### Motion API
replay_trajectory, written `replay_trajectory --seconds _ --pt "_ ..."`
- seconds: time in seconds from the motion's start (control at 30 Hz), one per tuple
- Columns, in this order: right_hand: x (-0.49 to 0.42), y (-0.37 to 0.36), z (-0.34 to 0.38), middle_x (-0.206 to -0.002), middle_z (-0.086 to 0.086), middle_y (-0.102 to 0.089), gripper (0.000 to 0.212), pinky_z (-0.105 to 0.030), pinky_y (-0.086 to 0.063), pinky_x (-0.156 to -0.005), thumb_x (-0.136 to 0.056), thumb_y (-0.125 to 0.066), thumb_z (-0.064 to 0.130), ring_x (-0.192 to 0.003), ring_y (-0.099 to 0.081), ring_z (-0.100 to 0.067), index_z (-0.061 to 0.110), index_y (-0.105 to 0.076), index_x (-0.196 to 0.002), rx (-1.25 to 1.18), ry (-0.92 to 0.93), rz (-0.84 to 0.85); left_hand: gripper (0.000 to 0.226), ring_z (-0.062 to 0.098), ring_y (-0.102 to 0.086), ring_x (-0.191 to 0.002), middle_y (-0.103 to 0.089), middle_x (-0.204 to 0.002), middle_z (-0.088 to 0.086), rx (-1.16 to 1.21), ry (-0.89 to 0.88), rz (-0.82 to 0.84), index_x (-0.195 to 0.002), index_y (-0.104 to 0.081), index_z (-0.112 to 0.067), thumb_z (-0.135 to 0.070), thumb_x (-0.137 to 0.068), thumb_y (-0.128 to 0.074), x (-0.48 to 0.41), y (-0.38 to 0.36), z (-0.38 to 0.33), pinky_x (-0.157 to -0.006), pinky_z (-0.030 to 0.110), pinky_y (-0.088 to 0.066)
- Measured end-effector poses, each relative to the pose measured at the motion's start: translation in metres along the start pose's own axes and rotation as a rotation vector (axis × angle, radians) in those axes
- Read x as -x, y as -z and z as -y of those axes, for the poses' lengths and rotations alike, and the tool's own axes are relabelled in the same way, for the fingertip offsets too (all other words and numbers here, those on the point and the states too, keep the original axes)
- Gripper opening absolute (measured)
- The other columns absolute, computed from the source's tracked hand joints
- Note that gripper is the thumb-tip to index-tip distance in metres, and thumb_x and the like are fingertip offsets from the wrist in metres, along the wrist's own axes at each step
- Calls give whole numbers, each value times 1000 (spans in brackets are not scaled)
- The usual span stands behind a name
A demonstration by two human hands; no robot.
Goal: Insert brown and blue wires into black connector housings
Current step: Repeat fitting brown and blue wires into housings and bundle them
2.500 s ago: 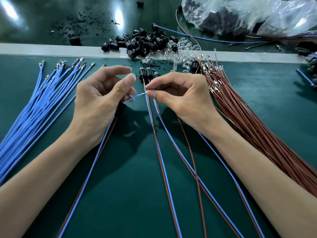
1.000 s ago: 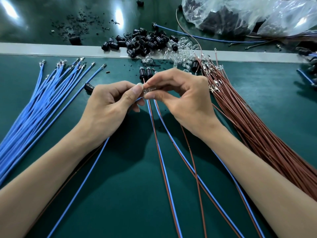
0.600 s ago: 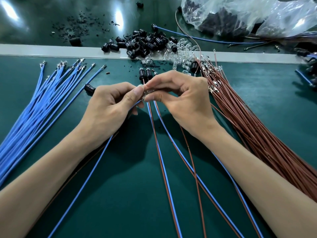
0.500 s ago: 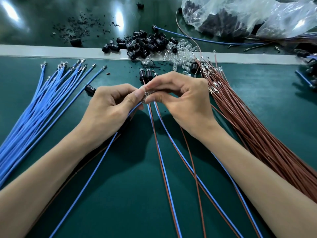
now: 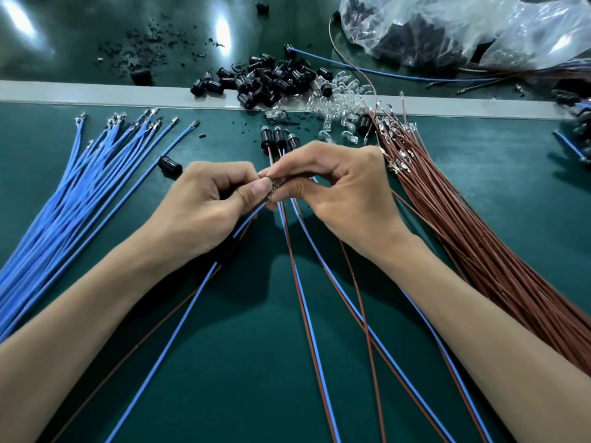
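My left hand [image 5: 204, 212] pinches the ends of a blue wire [image 5: 179, 324] and a thin brown wire [image 5: 134, 350], which trail down to the lower left. My right hand [image 5: 339, 193] meets it fingertip to fingertip and pinches a small clear part with metal ends [image 5: 273, 186]. How the wire ends join this part is hidden by my fingers. Behind my hands stand three wired black housings [image 5: 275, 137], their blue and brown wires [image 5: 307, 314] running toward me. One loose black housing [image 5: 169, 164] lies left of my left hand.
A fan of blue wires [image 5: 80, 193] lies on the left and a thick bundle of brown wires [image 5: 463, 225] on the right. At the back are a pile of black housings [image 5: 271, 78], clear parts [image 5: 339, 103] and plastic bags [image 5: 463, 27].
My hands have come together from a small gap, my left hand moving right until the fingertips touch. Over the last second they only shift slightly.
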State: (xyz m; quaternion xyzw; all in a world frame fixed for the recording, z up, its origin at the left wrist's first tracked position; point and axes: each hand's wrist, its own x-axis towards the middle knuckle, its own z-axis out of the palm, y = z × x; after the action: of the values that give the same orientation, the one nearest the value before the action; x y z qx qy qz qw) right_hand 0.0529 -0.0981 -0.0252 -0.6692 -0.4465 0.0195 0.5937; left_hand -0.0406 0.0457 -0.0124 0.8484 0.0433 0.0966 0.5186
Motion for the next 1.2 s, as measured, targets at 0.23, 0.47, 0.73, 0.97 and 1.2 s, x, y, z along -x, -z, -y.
replay_trajectory --seconds 0.23,0.47,0.73,0.97,1.2 --pt "1 -1 3 -74 -9 -73 12 -20 -56 -70 -73 -74 -8 -70 -71 -8 -1 -72 -82 105 89 -28 25 13 -29 -54 -40 -54 -1 68 5 31 -62 -62 -22 -30 -84 -52 -1 2 4 -50 28 -20" --pt "-1 0 4 -75 -8 -73 9 -27 -57 -71 -74 -75 -3 -70 -71 -11 -2 -71 -82 119 98 -107 26 9 -36 -52 -48 -53 -1 81 -14 -160 -63 -64 -25 -39 -85 -64 -1 -6 1 -47 22 -25" --pt "-1 -1 5 -77 -7 -73 10 -17 -54 -74 -73 -75 -3 -72 -69 -10 -1 -72 -83 184 140 -131 19 -1 -44 -47 -57 -50 -11 211 53 -220 -70 -65 -17 -34 -77 -65 -1 -5 -4 -47 9 -33" --pt "1 0 6 -78 -8 -73 12 -16 -53 -73 -73 -76 -1 -71 -70 -8 -2 -73 -84 172 125 -84 19 9 -39 -55 -51 -57 -1 175 72 -147 -64 -66 -22 -33 -79 -71 0 0 -3 -48 19 -27" --pt "0 -1 5 -76 -9 -73 11 -20 -55 -72 -72 -76 -4 -71 -70 -11 -1 -73 -82 145 133 -58 16 10 -40 -59 -52 -58 -2 229 122 -63 -57 -67 -21 -32 -69 -66 -3 3 -2 -51 17 -29"
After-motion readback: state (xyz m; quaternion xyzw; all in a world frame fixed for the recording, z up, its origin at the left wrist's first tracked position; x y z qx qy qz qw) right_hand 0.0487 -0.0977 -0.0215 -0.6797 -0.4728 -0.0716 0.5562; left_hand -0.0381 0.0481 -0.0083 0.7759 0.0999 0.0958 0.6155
